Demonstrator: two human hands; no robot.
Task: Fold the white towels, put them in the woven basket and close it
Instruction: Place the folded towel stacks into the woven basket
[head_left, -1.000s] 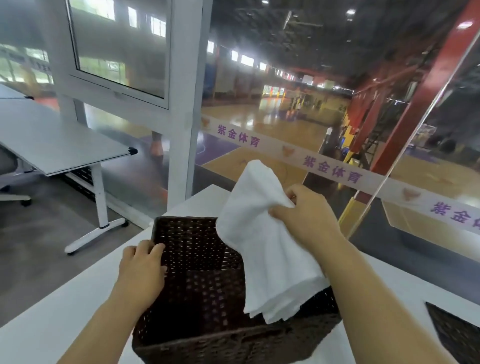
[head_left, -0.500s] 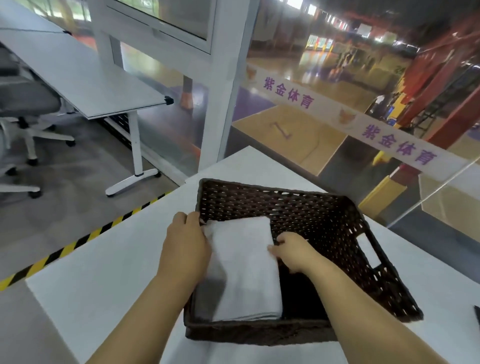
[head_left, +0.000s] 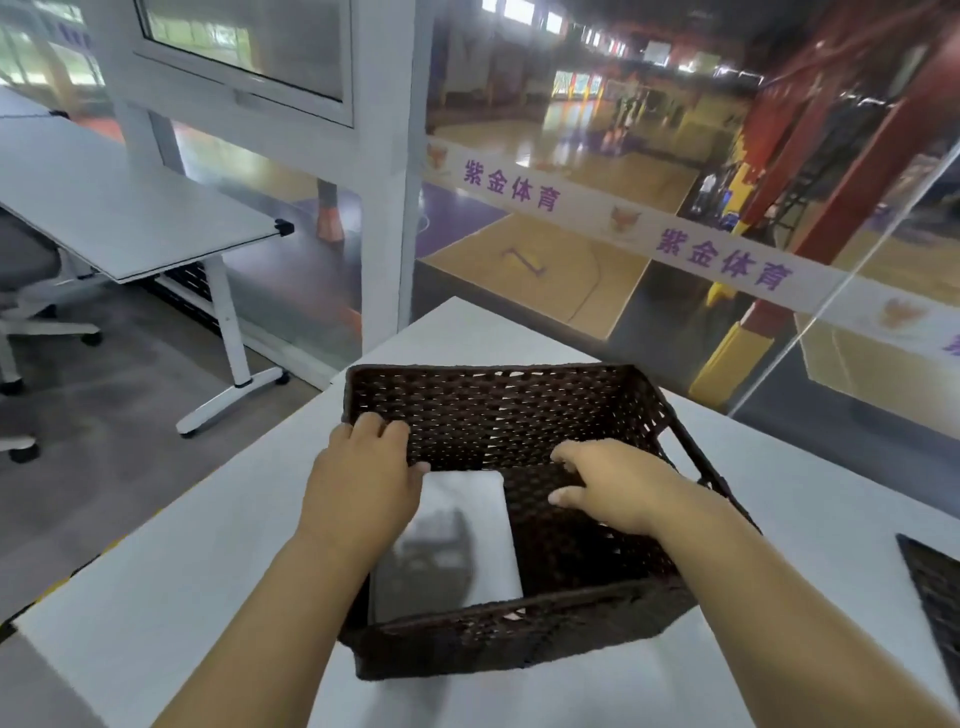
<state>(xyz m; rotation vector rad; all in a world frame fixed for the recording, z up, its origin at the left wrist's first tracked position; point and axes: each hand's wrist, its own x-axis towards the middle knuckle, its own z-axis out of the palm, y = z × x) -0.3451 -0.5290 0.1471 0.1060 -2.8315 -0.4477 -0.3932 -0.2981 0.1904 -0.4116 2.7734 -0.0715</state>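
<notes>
The dark brown woven basket (head_left: 519, 642) stands open on the white table (head_left: 156, 597). One folded white towel (head_left: 467, 551) lies flat in its left half, partly shaded. My left hand (head_left: 363, 483) lies over the basket's left wall, fingers reaching to the far left corner and thumb near the towel's far edge. My right hand (head_left: 610, 488) is inside the basket to the right of the towel, fingers loosely curled and holding nothing. At the right edge of the view, the dark woven lid (head_left: 935, 592) lies on the table.
The table's far corner meets a glass wall with a white banner (head_left: 727, 254). To the left stand another white desk (head_left: 119, 218) and an office chair (head_left: 26, 291). Grey floor lies below the table's left edge.
One second ago my right hand held the towel up over the basket. It then laid it flat inside. Both hands have now come off the towel, the right one moving right.
</notes>
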